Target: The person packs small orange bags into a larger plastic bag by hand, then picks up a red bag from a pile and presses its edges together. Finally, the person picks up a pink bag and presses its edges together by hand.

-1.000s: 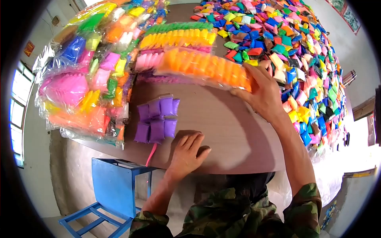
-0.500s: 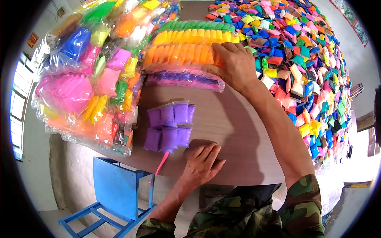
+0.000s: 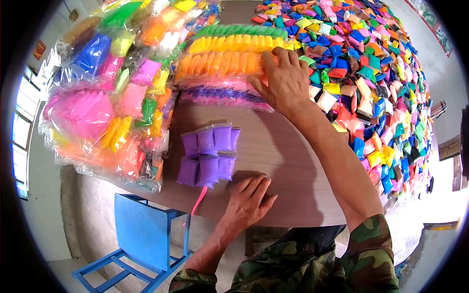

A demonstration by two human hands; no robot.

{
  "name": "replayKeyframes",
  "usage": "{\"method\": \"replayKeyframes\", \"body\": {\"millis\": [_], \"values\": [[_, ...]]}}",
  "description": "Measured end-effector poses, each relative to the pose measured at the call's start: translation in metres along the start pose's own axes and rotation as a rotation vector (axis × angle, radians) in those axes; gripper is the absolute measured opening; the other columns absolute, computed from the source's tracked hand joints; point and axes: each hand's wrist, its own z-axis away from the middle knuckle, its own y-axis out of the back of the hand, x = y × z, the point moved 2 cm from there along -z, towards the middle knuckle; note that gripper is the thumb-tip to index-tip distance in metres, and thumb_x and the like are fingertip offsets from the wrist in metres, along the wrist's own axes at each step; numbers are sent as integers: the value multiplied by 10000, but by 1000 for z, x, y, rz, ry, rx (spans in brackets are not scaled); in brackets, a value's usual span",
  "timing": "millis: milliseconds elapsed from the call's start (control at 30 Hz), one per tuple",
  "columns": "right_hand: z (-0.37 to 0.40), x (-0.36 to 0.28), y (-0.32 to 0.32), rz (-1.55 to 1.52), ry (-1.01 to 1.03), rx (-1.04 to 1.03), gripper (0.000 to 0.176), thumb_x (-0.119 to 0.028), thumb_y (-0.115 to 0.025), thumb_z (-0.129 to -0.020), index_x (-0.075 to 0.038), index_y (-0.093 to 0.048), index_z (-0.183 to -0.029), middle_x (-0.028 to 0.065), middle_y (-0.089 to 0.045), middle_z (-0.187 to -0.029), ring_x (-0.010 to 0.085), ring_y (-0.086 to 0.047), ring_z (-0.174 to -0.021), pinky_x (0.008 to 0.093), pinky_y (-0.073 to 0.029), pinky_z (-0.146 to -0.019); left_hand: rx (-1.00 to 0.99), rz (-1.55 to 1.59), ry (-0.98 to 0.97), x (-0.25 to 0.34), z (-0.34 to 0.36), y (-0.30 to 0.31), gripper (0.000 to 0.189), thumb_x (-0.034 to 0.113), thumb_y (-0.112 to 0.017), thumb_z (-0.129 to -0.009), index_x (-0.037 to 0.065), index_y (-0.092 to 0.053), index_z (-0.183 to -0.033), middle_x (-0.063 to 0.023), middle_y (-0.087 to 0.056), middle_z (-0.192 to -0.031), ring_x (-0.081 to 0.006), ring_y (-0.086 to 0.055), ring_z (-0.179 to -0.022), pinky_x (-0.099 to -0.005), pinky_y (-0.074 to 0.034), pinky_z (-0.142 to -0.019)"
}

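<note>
My right hand (image 3: 287, 83) is at the right end of a row of orange packets (image 3: 220, 64), thumb spread from the fingers; the fingertips are partly hidden. Behind that row lie yellow packets (image 3: 222, 44) and green packets (image 3: 239, 31). In front are pink and purple packets (image 3: 222, 94) in clear wrap. My left hand (image 3: 248, 198) rests on the table near its front edge, fingers loosely bent, thumb apart, holding nothing. Just beyond it, to the left, sits a small group of purple packets (image 3: 209, 146) in two overlapping rows.
A large heap of loose coloured packets (image 3: 376, 97) covers the right side. Clear bags of packets (image 3: 107, 97) are piled at the left. A pink strip (image 3: 199, 200) hangs at the table's (image 3: 293, 195) front edge. A blue chair (image 3: 144, 232) stands below left.
My right hand has shifted slightly left, and its thumb now shows apart from the fingers over the orange and pink rows. My left hand and the purple packets stay put.
</note>
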Motion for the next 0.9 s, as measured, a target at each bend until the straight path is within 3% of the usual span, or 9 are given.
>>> {"method": "replayKeyframes", "body": {"millis": [67,200,433,500,533,733,900], "values": [[4,-2,1,-6,66,129,587,-425,-797,-936,-89,-638,-1390,186,-590,-1411,394,-557,-1305,578,-433,-1062,11,11,12,0,0,-1,494,206,-864,-887,19,-672,-1302,-137,-709,-1279,-329,-676,-1157,-424,-555,-1012],[13,-13,13,-3,152,197,602,-364,-820,-910,-100,-626,-1415,187,-563,-1454,389,-527,-1367,570,-395,-1123,15,3,12,0,0,-1,492,196,-865,-882,20,-671,-1299,-140,-708,-1282,-333,-676,-1157,-425,-557,-1009],[48,-31,27,-195,264,216,451,-265,-807,-888,-113,-684,-1295,158,-588,-1399,366,-525,-1368,550,-393,-1121,23,-1,-13,-1,0,-2,472,175,-858,-872,-4,-677,-1270,-158,-711,-1279,-356,-675,-1159,-439,-558,-1007],[73,-29,35,-277,246,160,423,-242,-791,-902,-109,-704,-1294,160,-595,-1402,376,-539,-1357,563,-414,-1103,12,12,-16,-3,2,-3,472,173,-855,-871,-10,-678,-1269,-163,-711,-1280,-362,-675,-1159,-445,-557,-1008],[88,-27,43,-296,237,147,438,-170,-815,-864,-79,-710,-1278,178,-621,-1386,395,-575,-1320,524,-483,-1057,10,4,-17,-4,3,-5,469,174,-850,-872,-11,-679,-1268,-167,-711,-1281,-365,-676,-1159,-450,-556,-1007],[215,0,76,-341,51,-81,370,-181,-788,-893,-93,-733,-1248,159,-635,-1342,402,-596,-1279,516,-483,-1044,22,-32,-6,-1,2,-7,416,174,-829,-877,1,-702,-1233,-171,-724,-1264,-370,-676,-1146,-477,-549,-1005],[299,25,120,-274,-161,-129,373,-155,-805,-868,-88,-738,-1229,111,-666,-1320,350,-648,-1213,480,-519,-992,-1,-78,-35,4,-1,-7,387,172,-826,-897,10,-711,-1229,-171,-723,-1269,-385,-682,-1120,-470,-565,-979]]}}
